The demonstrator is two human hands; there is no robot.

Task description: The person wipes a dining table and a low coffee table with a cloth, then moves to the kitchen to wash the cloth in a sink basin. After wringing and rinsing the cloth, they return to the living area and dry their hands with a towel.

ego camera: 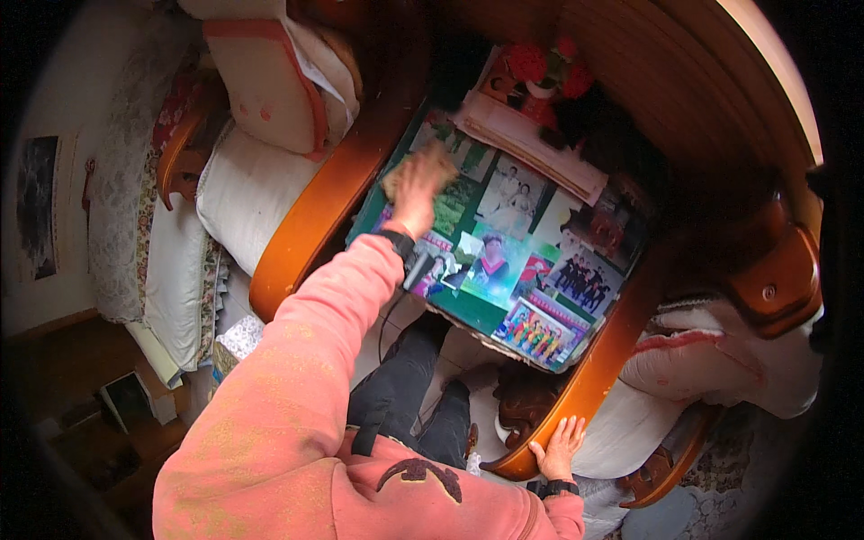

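Observation:
My left hand (420, 192) presses a yellowish cloth (398, 177) onto the left side of a small tabletop (455, 307). Motion blurs this hand, and part of the cloth is hidden under it. Several photographs lie flat across the green tabletop, among them a black-and-white portrait (511, 196) and a group picture (540, 332). My right hand (559, 449) rests with fingers spread on the front end of a curved wooden armrest (594, 385). Nothing is held in it.
Toward the back of the tabletop are a long pinkish box (530, 145) and a red vase (538, 110) with red flowers. Another wooden armrest (317, 216) borders the left side. Cushioned seats (253, 196) flank both sides. A dark cable (385, 327) hangs near my legs.

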